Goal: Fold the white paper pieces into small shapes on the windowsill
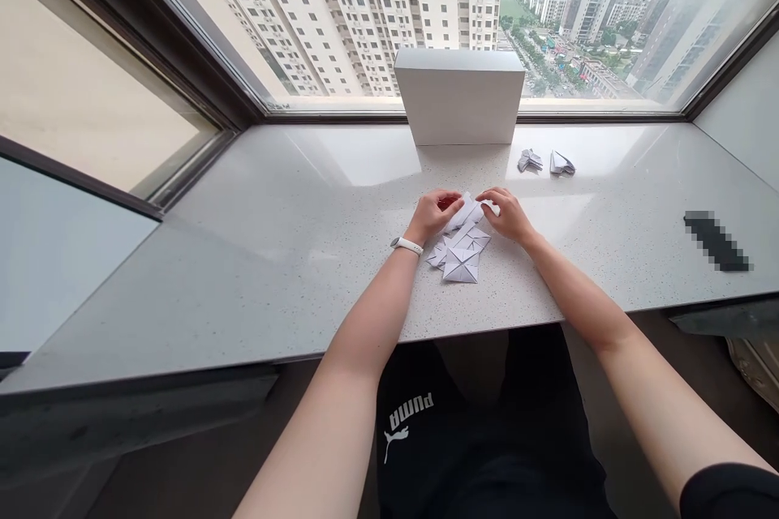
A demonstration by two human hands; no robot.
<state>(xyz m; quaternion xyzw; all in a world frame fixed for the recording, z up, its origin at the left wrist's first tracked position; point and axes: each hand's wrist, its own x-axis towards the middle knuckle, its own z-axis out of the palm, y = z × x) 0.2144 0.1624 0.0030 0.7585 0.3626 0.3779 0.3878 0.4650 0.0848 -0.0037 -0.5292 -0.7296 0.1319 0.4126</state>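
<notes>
A white folded paper [466, 212] is held between my two hands, just behind a small pile of paper pieces. My left hand [431, 216], with a white wristband, grips its left edge with the thumb in front and the fingers curled behind. My right hand [506, 215] has its thumb and fingers bent around the right edge. Nearer to me lie several flat folded paper squares [461, 267], creased in crossing lines and overlapping each other. Farther back on the right rest two more folded paper pieces, a many-pointed one [530, 160] and a rounded one [562, 165].
The speckled white windowsill counter [292, 251] runs up to a large window. A white box [463, 101] stands upright against the glass. A blurred-out dark object [718, 242] lies at the right. My legs are under the counter's front edge.
</notes>
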